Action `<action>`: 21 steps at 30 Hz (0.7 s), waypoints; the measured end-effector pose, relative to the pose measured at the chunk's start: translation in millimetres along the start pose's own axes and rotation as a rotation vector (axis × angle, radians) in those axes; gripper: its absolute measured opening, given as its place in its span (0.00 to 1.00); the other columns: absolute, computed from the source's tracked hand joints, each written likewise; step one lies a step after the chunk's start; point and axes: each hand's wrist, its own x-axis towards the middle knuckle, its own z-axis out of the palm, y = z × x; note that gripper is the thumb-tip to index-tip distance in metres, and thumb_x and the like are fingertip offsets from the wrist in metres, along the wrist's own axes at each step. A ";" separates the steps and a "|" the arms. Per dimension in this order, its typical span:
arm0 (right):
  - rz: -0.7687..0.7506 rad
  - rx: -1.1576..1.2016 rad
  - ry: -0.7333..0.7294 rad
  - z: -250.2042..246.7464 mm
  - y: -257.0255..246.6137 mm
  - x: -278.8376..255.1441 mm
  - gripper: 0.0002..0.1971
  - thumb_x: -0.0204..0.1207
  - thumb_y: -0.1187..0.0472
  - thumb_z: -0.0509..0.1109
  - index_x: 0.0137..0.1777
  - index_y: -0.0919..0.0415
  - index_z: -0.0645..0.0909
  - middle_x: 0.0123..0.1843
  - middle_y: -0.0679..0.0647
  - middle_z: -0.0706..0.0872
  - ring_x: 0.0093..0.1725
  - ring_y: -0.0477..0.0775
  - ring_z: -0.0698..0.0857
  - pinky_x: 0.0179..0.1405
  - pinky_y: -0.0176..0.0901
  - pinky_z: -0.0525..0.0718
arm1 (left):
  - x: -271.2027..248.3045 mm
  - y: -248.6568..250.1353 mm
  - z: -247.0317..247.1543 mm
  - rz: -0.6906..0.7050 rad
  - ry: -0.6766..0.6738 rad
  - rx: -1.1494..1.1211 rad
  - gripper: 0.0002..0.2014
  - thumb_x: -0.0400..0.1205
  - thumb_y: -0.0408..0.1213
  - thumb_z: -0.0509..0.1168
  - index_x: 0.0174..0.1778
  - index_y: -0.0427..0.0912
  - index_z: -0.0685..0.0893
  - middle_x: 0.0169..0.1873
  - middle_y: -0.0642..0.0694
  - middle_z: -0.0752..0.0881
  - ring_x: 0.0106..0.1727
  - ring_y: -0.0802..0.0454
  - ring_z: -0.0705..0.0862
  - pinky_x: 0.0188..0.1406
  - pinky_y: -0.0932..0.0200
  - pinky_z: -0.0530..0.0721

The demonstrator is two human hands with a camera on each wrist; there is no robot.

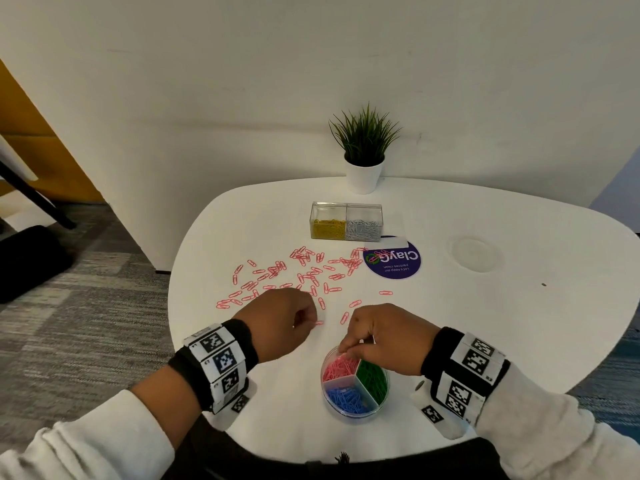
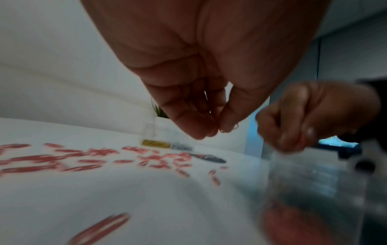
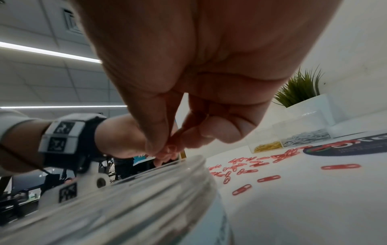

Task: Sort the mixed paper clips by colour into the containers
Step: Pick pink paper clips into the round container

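Note:
Many pink paper clips (image 1: 304,271) lie scattered across the middle of the white table (image 1: 485,323). My left hand (image 1: 311,322) pinches one pink clip (image 2: 228,130) just above the table, left of the round divided container (image 1: 353,416). That container holds pink, green and blue clips in separate sections. My right hand (image 1: 346,348) hovers over its pink section, fingertips (image 3: 155,145) pinched together on what looks like a pink clip. A clear two-part box (image 1: 346,221) with yellow and silver clips stands behind the scatter.
A potted plant (image 1: 363,157) stands at the table's back edge by the wall. A purple round sticker (image 1: 394,263) lies right of the clips, and a clear round lid (image 1: 474,254) further right. Carpeted floor drops off on the left.

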 end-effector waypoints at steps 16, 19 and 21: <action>0.375 -0.152 0.158 -24.5 91.7 47.4 0.15 0.83 0.60 0.67 0.68 0.49 0.81 0.65 0.46 0.79 0.64 0.50 0.80 0.66 0.39 0.75 | -2.5 34.1 10.4 0.208 -0.202 0.026 0.10 0.85 0.46 0.63 0.58 0.54 0.89 0.48 0.55 0.83 0.47 0.57 0.80 0.49 0.59 0.81; 0.332 -0.315 0.045 -24.4 95.4 54.0 0.14 0.81 0.63 0.66 0.64 0.50 0.83 0.60 0.48 0.80 0.62 0.54 0.81 0.64 0.44 0.78 | 5.8 13.6 -3.4 0.055 -0.124 0.090 0.10 0.86 0.44 0.61 0.56 0.53 0.87 0.51 0.55 0.83 0.51 0.55 0.81 0.53 0.57 0.81; 0.317 -0.379 0.033 -22.0 94.4 54.8 0.12 0.78 0.66 0.65 0.56 0.52 0.83 0.55 0.49 0.81 0.56 0.54 0.82 0.56 0.45 0.82 | 7.2 -7.6 -11.3 -0.106 -0.141 0.195 0.10 0.85 0.45 0.60 0.56 0.53 0.86 0.53 0.55 0.83 0.52 0.53 0.81 0.54 0.56 0.81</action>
